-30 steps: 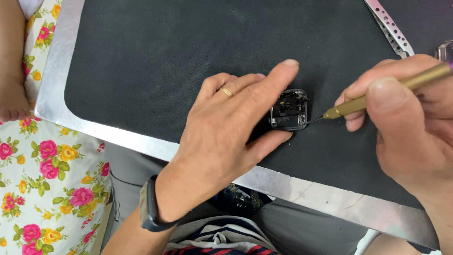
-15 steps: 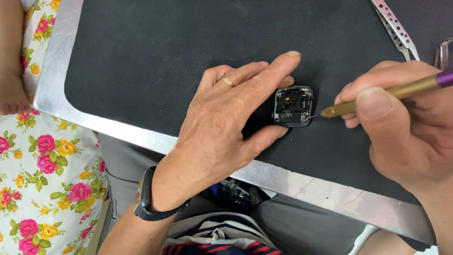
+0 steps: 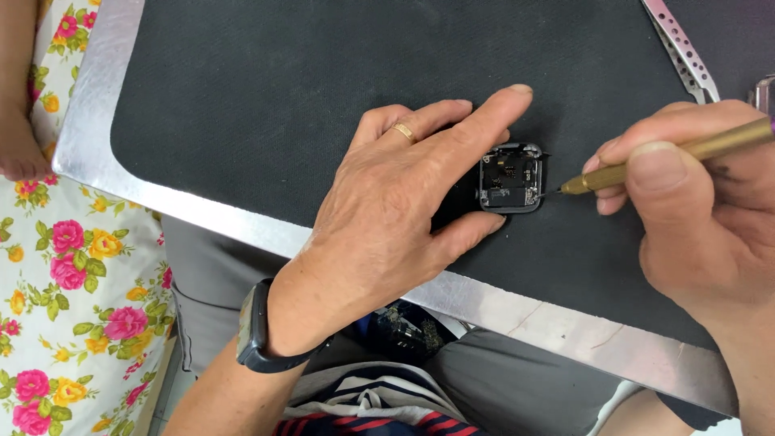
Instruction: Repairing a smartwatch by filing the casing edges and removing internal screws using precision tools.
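Black bench mat (image 3: 323, 105): left hand (image 3: 395, 210) spread, pinning opened watch case (image 3: 510, 178); right hand (image 3: 694, 218) clamped on brass tool (image 3: 678, 153).

Left hand (image 3: 387, 210) steadies opened watch case (image 3: 510, 178) (right hand (image 3: 694, 218) pens).
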